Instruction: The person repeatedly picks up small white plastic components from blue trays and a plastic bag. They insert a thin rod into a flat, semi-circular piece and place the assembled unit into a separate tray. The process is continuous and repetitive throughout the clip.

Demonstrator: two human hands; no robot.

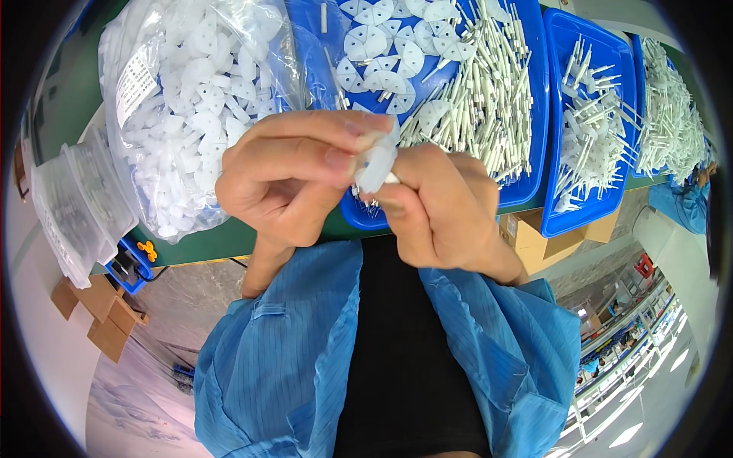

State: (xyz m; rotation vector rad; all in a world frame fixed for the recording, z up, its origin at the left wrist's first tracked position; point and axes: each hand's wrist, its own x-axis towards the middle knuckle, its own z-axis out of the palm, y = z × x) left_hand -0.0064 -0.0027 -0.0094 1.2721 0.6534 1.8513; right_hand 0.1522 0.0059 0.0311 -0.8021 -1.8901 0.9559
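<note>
My left hand (294, 172) pinches a small white translucent plastic piece (376, 164) between thumb and fingers. My right hand (443, 202) meets it from the other side, closed on what looks like a thin white stick (392, 179); only a short bit of that shows at the plastic piece. Both hands are raised over the near edge of a blue tray (539, 114). In that tray lie a heap of white sticks (489, 99) and several white fan-shaped plastic pieces (366, 42) with small holes.
A clear bag (191, 114) full of white plastic pieces lies at the left, beside stacked clear containers (80, 202). Further right, a second blue tray (551, 221) holds joined pieces with sticks, and another heap (668, 107) lies beyond. A cardboard box (546, 248) stands below the trays.
</note>
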